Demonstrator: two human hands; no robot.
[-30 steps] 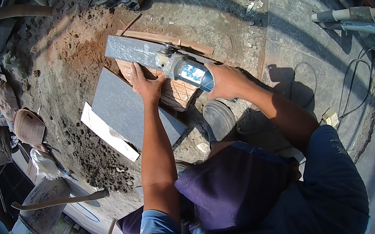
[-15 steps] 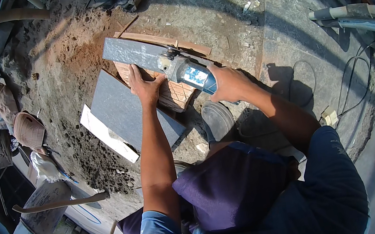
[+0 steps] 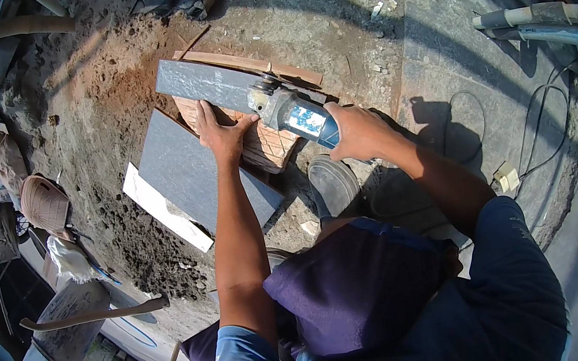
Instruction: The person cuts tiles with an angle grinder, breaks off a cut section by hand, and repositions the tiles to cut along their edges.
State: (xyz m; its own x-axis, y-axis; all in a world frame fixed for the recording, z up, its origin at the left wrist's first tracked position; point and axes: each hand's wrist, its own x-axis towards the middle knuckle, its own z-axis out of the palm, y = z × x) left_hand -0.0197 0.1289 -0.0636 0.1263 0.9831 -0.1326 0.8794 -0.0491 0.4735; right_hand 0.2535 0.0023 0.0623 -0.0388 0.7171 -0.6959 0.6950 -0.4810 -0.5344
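My right hand point(image 3: 359, 133) is wrapped around the blue rear body of an angle grinder point(image 3: 306, 119). The grinder's head and disc rest over a long dark grey tile strip point(image 3: 203, 80), close to its near edge. Beneath the strip is a reddish-brown grooved block point(image 3: 270, 146), possibly a hollow brick. My left hand point(image 3: 224, 136) lies on this block with fingers stretched against the strip's near edge. Its thumb points out to the grinder head, touching or nearly touching it. The disc's contact with the tile is hard to make out.
A larger grey tile point(image 3: 186, 169) lies left of the block, over a white board point(image 3: 163, 210). Behind the strip is a wooden batten point(image 3: 257, 64). My shoe point(image 3: 334, 183) is close to the block. A cable point(image 3: 541, 120) loops at right; a wooden handle point(image 3: 96, 314) lies at left.
The grinder and my right hand have shifted slightly right and nearer to me along the strip. My left hand stays in about the same place on the block.
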